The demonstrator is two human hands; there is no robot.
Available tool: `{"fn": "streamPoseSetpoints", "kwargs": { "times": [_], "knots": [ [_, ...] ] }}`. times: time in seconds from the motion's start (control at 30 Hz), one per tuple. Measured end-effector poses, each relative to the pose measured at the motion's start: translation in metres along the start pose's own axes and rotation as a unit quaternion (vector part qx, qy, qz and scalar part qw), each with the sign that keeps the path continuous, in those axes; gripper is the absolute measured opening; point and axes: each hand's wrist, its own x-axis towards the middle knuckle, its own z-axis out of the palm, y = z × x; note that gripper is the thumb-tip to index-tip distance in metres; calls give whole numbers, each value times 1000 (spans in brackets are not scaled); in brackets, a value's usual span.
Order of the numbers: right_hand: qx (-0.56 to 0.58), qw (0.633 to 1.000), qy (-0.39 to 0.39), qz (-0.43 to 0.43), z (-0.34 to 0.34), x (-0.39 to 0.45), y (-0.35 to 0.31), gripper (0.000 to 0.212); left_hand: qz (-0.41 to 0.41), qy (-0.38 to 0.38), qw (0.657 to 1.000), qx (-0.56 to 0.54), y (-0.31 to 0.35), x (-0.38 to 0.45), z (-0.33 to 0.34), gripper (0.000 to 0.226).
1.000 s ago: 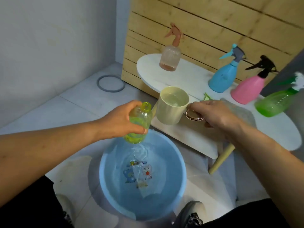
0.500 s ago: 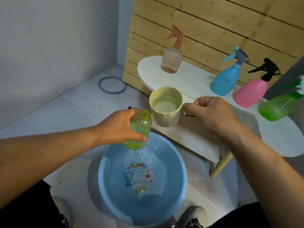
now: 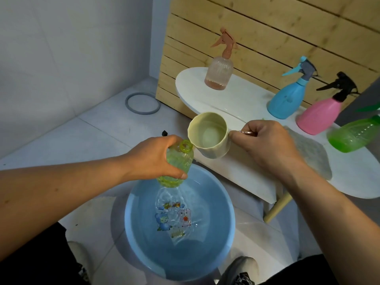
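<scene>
Green-yellow clear plastic bottle, one, open at the neck with no spray head, held nearly upright over the basin. The left hand is wrapped round its body, thumb low on the near side.

Cream cup, one, with water inside. The right hand pinches its handle with curled fingers. The cup's rim sits just beside the bottle's mouth; whether they touch cannot be told. The two hands are apart, each clamped on its own item.

Blue basin, one, on the floor under the bottle, holding rippled water over a cartoon print on its bottom.

White counter, one, oval, against a slatted wooden wall.

Spray bottles on the counter, four:
- peach, clear ribbed body, upright at the far end
- blue, upright
- pink with black head, upright, just beside the blue one
- green, tilted, at the frame's right edge

Grey cloth, one, lying on the counter behind the right hand.

Grey ring, one, flat on the floor near the wall corner.

Shoes, two: one right of the basin and one left of it.
</scene>
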Motion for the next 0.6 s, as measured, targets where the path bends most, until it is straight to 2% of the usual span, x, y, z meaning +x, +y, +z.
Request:
{"fn": "streamPoseSetpoints", "kwargs": {
  "times": [0.6],
  "knots": [
    [-58,997,26,-46,3,-6,-8,32,-6,-16,999,41,2,-4,0,83]
  ]
}}
